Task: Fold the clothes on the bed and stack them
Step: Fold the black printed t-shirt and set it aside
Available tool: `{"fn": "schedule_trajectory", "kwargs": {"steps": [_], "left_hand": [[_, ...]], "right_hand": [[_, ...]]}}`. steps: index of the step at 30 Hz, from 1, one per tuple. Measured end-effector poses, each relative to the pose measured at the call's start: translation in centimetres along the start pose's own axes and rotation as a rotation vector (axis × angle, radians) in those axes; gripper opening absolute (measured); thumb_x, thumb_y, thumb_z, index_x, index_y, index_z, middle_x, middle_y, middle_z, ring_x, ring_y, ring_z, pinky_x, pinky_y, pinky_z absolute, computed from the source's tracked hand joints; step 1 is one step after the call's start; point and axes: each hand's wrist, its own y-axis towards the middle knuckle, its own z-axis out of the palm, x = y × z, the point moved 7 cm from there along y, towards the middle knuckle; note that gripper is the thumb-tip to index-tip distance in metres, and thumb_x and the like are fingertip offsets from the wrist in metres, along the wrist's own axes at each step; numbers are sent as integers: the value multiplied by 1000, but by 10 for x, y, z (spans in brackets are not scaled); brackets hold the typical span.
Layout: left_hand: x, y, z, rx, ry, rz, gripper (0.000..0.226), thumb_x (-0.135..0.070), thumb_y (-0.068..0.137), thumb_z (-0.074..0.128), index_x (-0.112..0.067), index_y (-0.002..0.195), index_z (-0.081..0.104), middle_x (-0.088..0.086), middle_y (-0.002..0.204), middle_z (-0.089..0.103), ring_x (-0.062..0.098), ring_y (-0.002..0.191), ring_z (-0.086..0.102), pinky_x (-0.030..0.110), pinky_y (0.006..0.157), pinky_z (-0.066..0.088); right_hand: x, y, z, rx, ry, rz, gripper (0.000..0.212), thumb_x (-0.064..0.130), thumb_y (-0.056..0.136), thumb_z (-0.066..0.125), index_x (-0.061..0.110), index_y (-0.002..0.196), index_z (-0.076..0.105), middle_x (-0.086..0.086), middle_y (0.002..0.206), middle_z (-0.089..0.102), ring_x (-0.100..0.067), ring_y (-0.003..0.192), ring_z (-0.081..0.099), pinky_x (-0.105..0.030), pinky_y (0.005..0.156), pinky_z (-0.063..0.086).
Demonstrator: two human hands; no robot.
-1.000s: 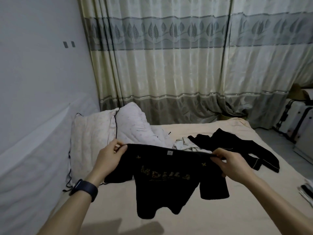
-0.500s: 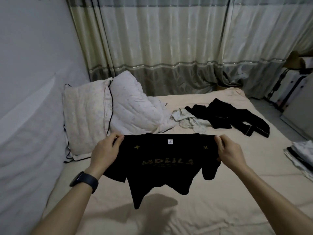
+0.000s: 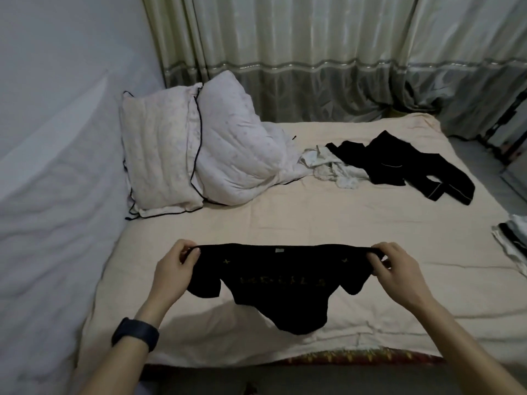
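Two hands, L hand (image 3: 175, 270) & R hand (image 3: 399, 270), hold up one black T-shirt (image 3: 282, 289) over the near part of the bed (image 3: 285, 220). L hand pinches the shirt's left shoulder: thumb & fingers curl tight round the top edge. R hand does the same w/ the right shoulder. Both hands have only the shirt in them.

The top edge is pulled flat btw the 2 hands, and the rest of the shirt hangs down from it. A small white tag sits in the middle of the top edge. Little gold stars & a row of gold letters show on the black cloth; the letters are too dim to read. One short sleeve droops under each hand. The bottom of the shirt hangs down in a point near the sheet; can't tell if it touches. A grey shadow lies on the sheet under it.

A black watch (image 3: 135, 333) is on the L wrist.

Far on the right side of the bed lies a crumpled heap of black clothes (image 3: 399, 163), not folded. A white cloth (image 3: 333, 166) lies bunched up just left of it, touching it. Far left, a flat pillow (image 3: 159, 155) leans by the wall (image 3: 57, 67), and a puffy pillow (image 3: 236, 149) leans next to it on its right.

At the right edge of the view is a small pile of clothes (image 3: 513, 243), white & black, partly cut off. A long curtain (image 3: 285, 52) hangs behind the far end of the bed.
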Motion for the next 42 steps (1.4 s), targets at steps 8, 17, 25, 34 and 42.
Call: {"fn": "schedule_trajectory", "kwargs": {"steps": [8,17,25,34,42], "left_hand": [[-4,-83,9,-244,282,56,18,-50,102,47,-34,101,55,-11,94,65,18,84,61,30,64,40],[24,-130,-4,-259,463,92,21,-41,105,42,-28,92,53,0,80,61,27,69,58,34,56,37],[40,-108,3,-210,362,-19,16,-48,102,47,-36,91,50,-6,76,62,26,74,60,33,59,37],[66,39,2,-110,501,118,48,-72,90,40,-28,87,60,-1,68,66,29,67,65,30,51,34],[144,273,93,90,536,5,45,-69,95,42,-28,90,60,5,77,66,35,81,65,34,58,39]], "right_hand": [[-34,-45,13,-170,98,62,7,30,102,55,31,102,62,18,78,60,-10,70,55,-29,63,38],[-58,-84,15,-168,-16,-29,31,48,95,47,26,74,48,11,62,49,-18,59,44,-27,52,33],[-50,-69,48,-111,73,27,23,31,102,50,13,98,64,1,86,61,-22,80,55,-33,72,38],[-23,46,96,-18,-145,49,20,42,101,53,25,99,64,1,90,62,-32,85,63,-35,64,38],[-27,248,235,115,-240,216,35,56,102,40,26,107,59,0,98,59,-30,88,57,-37,72,40]]}}
